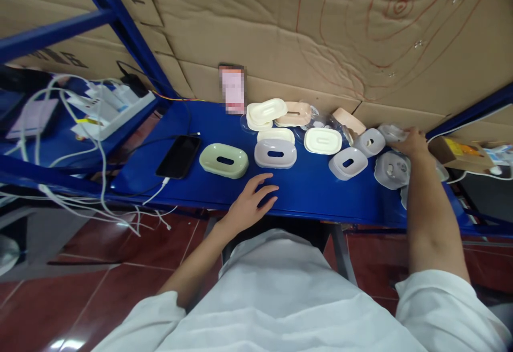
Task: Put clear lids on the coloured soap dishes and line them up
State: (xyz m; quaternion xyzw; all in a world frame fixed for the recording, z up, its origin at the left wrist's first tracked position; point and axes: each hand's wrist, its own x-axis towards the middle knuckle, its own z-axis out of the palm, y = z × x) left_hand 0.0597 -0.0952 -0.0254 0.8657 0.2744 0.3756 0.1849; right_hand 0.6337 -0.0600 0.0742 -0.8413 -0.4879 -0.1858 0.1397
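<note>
Several oval plastic soap-dish parts lie on a blue table (304, 192). A pale green dish (223, 160) sits left of a lilac dish (276, 154); cream ones (323, 140) and peach ones (294, 112) lie behind. My left hand (251, 200) rests flat on the table near its front edge, fingers spread, holding nothing, just in front of the lilac dish. My right hand (409, 141) reaches to the far right and touches clear plastic wrapping (390, 132) beside a grey dish (370, 142); its fingers are partly hidden.
A black phone (178, 156) on a white cable lies left of the green dish. A blurred pink card (232, 89) leans on the cardboard wall. A white power strip (106, 111) with cables sits on the left shelf. A cardboard box (455, 153) stands far right.
</note>
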